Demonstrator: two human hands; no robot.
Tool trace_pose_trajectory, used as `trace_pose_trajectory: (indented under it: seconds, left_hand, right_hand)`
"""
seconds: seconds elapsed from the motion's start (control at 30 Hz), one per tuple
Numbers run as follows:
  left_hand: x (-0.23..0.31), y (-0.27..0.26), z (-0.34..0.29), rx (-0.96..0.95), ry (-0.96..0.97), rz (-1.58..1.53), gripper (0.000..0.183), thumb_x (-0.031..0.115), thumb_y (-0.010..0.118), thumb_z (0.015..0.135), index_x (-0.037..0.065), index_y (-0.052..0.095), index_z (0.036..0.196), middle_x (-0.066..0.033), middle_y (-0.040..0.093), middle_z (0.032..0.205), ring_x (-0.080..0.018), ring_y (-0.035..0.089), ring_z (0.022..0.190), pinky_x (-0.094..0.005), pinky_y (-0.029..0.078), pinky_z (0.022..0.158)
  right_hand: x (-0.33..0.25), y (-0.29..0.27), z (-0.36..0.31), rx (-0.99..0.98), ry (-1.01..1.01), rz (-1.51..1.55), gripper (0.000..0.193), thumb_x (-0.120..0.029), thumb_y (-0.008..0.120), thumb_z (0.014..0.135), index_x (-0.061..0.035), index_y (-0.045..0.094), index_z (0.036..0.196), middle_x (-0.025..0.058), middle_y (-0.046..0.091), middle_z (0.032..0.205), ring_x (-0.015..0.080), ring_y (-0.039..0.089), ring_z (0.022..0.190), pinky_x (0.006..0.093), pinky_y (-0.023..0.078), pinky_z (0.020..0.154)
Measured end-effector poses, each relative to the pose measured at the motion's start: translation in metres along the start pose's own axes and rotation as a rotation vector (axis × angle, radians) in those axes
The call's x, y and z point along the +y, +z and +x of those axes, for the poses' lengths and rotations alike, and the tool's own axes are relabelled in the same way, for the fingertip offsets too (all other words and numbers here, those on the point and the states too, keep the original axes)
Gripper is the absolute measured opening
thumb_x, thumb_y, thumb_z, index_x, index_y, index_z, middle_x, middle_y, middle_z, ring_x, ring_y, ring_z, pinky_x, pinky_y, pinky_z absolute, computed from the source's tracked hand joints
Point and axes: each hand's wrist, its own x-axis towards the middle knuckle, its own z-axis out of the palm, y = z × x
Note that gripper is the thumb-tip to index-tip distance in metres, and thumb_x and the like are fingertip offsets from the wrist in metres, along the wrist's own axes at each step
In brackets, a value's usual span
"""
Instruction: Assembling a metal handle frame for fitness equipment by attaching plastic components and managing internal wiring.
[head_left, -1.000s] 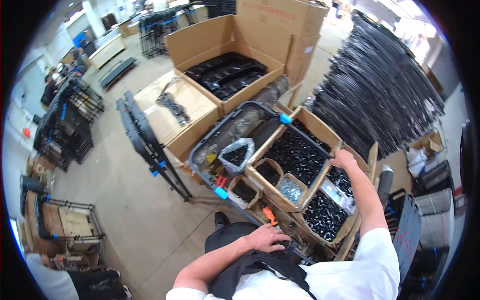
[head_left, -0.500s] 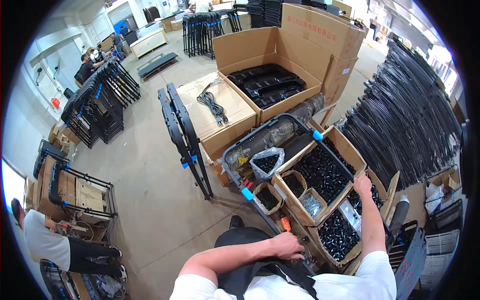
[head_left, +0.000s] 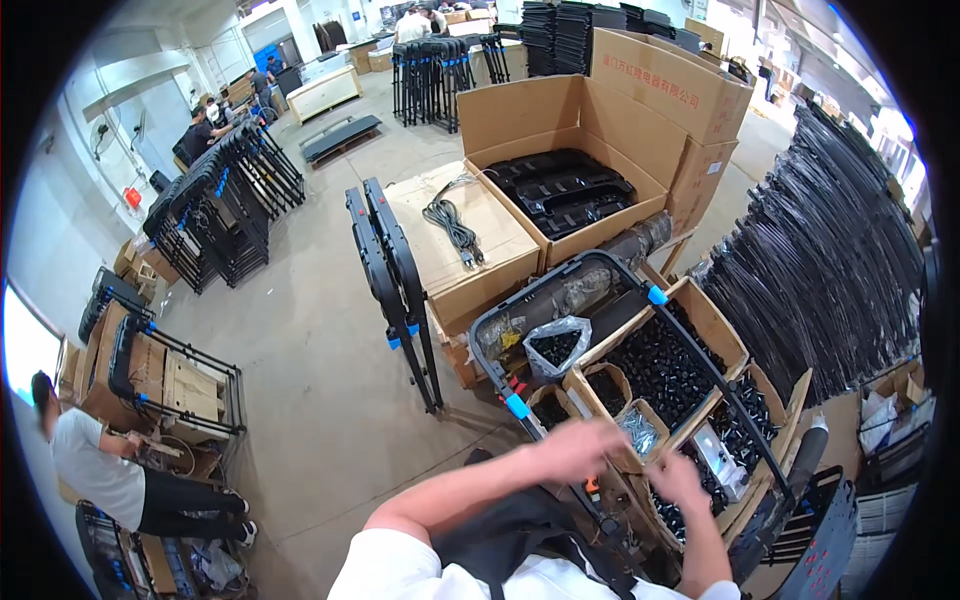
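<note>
Motion smears my left hand (head_left: 583, 450), which is over the near side of the bins beside a small tub of silver screws (head_left: 638, 432). Close to its right, my right hand (head_left: 680, 482), also blurred, hovers above a box of black plastic caps (head_left: 668, 515). Whether either hand holds anything is too smeared to tell. A black tubular frame (head_left: 745, 415) with blue joints (head_left: 517, 406) lies across the bins. Below my left hand shows an orange-handled tool (head_left: 592, 488), partly hidden.
Beyond the bins stand an open carton (head_left: 690, 150) of black parts and a box with a coiled cable (head_left: 452, 228). Folded black legs (head_left: 395, 280) stand left of it. Black panels (head_left: 820, 240) are stacked at right. A co-worker (head_left: 95, 460) stands at far left.
My left hand has lifted forward from beside the orange-handled tool. My right hand has left the frame's right side and come back towards my left hand. The view has shifted slightly.
</note>
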Motion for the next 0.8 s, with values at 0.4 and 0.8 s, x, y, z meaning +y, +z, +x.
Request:
trace_pose_trajectory:
  seconds: [0.4, 0.8]
  left_hand:
    - [-0.401, -0.267, 0.050, 0.772, -1.331, -0.200, 0.053, 0.026, 0.062, 0.090, 0.002, 0.066, 0.137, -0.0237, 0.071, 0.133, -0.0385, 0.067, 0.128, -0.0469, 0.052, 0.110]
    - [-0.461, -0.319, 0.096, 0.774, -1.592, -0.225, 0.047, 0.020, 0.069, 0.096, 0.001, 0.067, 0.139, -0.0191, 0.068, 0.144, -0.0351, 0.066, 0.133, -0.0496, 0.052, 0.112]
  right_hand:
    - [-0.119, 0.055, -0.108, -0.043, 0.281, 0.004, 0.038, -0.037, 0.078, 0.091, -0.0034, 0.071, 0.108, 0.0227, 0.076, 0.099, 0.0426, 0.073, 0.099, 0.0513, 0.058, 0.088]
    - [-0.154, 0.091, -0.115, 0.427, 0.490, -0.125, 0.050, -0.048, 0.061, 0.101, 0.0008, 0.070, 0.102, 0.0265, 0.075, 0.086, 0.0475, 0.073, 0.087, 0.0555, 0.058, 0.083]
